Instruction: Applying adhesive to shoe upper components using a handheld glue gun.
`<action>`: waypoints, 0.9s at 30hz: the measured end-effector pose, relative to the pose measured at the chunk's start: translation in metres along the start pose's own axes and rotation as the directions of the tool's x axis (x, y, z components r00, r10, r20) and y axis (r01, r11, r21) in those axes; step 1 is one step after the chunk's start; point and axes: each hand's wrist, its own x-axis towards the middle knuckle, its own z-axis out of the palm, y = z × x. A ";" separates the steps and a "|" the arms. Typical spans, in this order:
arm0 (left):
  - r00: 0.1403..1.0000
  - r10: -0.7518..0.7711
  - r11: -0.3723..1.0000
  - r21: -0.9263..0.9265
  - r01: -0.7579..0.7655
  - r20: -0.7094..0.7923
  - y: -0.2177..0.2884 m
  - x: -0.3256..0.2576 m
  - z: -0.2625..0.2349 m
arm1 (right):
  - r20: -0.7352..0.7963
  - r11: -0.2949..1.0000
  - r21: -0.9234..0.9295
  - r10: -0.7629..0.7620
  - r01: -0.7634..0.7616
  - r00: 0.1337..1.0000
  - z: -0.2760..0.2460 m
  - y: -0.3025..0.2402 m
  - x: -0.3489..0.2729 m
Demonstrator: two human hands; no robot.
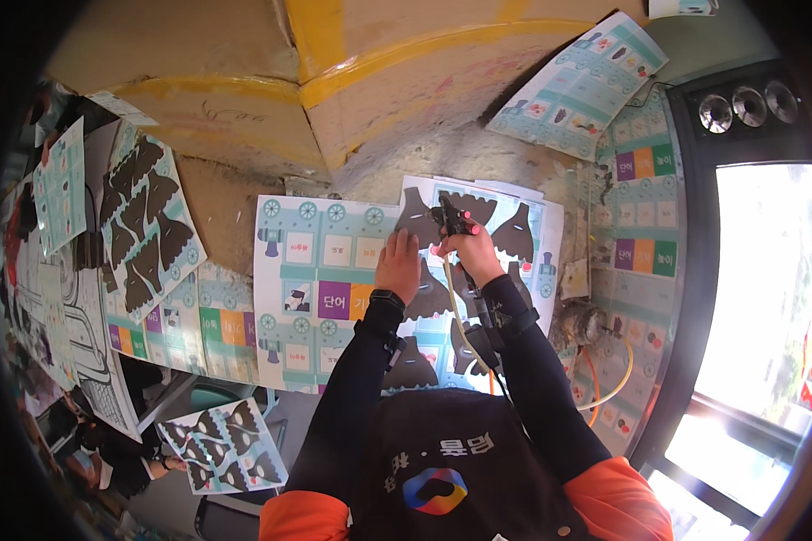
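My left hand [401, 268] rests flat, fingers stretched, on a black dress-shaped cutout [413, 215] with a scalloped edge. It lies on a large printed sheet [284, 248] in white and teal, with wheel drawings and coloured blocks. In my right hand [475, 255] is a black hose-fed hand tool [449, 216] with pinkish-red ends, held just above the sheet's upper part. A pale hose [457, 311] runs down from it along my forearm. Several more black cutouts [431, 296] lie around both hands. The tool's exact kind cannot be made out.
Large cardboard boxes [244, 117] with yellow tape stand behind the table. Another sheet with black cutouts [140, 225] lies at left. A printed sheet [582, 86] leans at back right, near a bright window [758, 298]. Yellow and orange tubes [627, 370] lie at right. A person [108, 460] is at lower left, beside a cutout sheet [228, 448].
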 end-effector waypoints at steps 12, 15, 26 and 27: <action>0.999 -0.035 0.999 0.038 0.034 0.031 0.006 -0.004 0.013 | 0.078 1.000 -0.017 -0.005 0.006 0.997 0.011 0.020 0.026; 0.999 -0.033 0.999 0.026 0.032 0.028 0.007 -0.004 0.011 | 0.055 0.999 -0.046 0.006 -0.004 0.998 0.006 0.018 0.020; 0.997 -0.053 0.999 0.015 0.052 0.054 0.013 -0.001 0.008 | -0.024 0.998 -0.061 -0.001 -0.001 1.000 0.002 0.012 0.023; 0.997 -0.052 0.999 0.017 0.052 0.050 0.015 0.000 0.007 | 0.031 0.999 -0.048 -0.012 0.014 0.999 0.000 0.012 0.020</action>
